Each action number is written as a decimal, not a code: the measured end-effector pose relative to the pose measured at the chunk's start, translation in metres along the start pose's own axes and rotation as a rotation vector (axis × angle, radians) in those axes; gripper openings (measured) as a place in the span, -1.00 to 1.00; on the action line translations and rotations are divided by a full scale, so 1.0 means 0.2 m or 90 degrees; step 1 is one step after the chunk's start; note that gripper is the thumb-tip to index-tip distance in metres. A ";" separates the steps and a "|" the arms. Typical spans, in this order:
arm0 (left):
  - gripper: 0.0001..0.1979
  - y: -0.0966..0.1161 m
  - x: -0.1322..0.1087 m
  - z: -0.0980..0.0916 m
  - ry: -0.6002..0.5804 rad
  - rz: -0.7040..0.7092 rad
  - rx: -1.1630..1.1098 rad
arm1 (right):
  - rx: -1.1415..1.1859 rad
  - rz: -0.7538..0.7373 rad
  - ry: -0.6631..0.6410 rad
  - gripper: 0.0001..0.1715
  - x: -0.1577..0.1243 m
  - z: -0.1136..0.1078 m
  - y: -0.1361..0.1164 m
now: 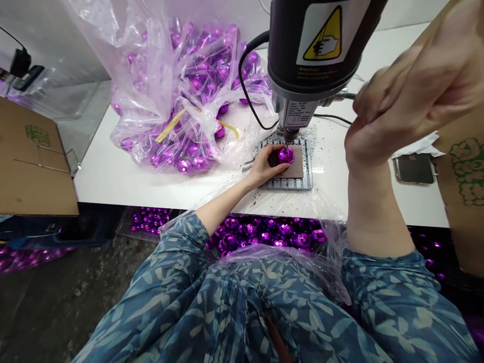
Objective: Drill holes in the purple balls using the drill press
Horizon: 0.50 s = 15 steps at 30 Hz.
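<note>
The left hand [263, 167] pinches a glossy, faceted purple ball [287, 156]; the right hand [406, 98] curls around a lever [347, 95].

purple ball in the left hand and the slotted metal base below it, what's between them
In the head view, a brown board lies between the ball and the metal base.

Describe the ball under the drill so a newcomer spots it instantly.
Find the black drill with the yellow warning triangle. Below, over a brown board, is a shiny purple ball. Unlike the heaped balls nearby, it is gripped by the left hand.
</note>
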<state>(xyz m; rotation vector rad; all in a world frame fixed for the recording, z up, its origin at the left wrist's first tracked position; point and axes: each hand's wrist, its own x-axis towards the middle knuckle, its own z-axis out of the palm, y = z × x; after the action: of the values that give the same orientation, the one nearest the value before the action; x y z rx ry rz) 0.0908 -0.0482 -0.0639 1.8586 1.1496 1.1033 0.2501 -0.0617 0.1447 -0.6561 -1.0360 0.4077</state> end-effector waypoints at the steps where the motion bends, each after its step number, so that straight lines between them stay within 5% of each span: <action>1: -0.46 0.00 0.00 0.00 -0.001 0.002 -0.001 | 0.022 -0.028 0.002 -0.43 -0.02 -0.01 0.00; 7: -0.43 -0.01 0.00 0.01 -0.010 0.007 0.006 | 0.062 -0.123 -0.048 -0.09 -0.04 -0.08 0.13; 15: -0.43 0.00 -0.01 0.01 -0.010 0.003 -0.006 | 0.044 -0.245 0.001 -0.10 -0.08 -0.15 0.32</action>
<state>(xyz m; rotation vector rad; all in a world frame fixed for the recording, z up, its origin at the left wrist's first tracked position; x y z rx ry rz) 0.0920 -0.0499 -0.0653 1.8600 1.1310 1.0930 0.2695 -0.0331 0.0798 -0.3828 -1.1140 0.1054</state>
